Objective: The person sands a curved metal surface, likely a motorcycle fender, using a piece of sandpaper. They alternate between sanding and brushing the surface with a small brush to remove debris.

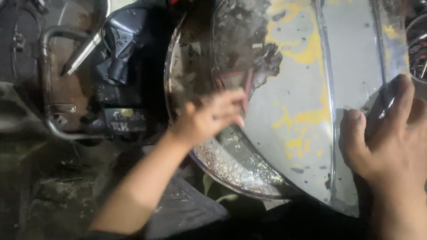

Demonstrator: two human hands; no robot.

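Note:
A large curved metal panel (pixel 307 89) fills the middle and right of the head view. It is grey with yellow patches, dark flaking paint at its upper left and a chrome rim along its lower edge. My left hand (pixel 209 118) presses a small reddish-brown sheet (pixel 242 86), probably sandpaper, against the panel's dark patch; the hand is blurred. My right hand (pixel 391 133) lies spread flat on the panel's right edge and steadies it, thumb on the grey surface.
A bent chrome tube frame (pixel 46 84) and dark plastic vehicle parts (pixel 120 49) lie at the left. The ground below is dark and dirty. Spoked wheel parts (pixel 418 49) show at the far right edge.

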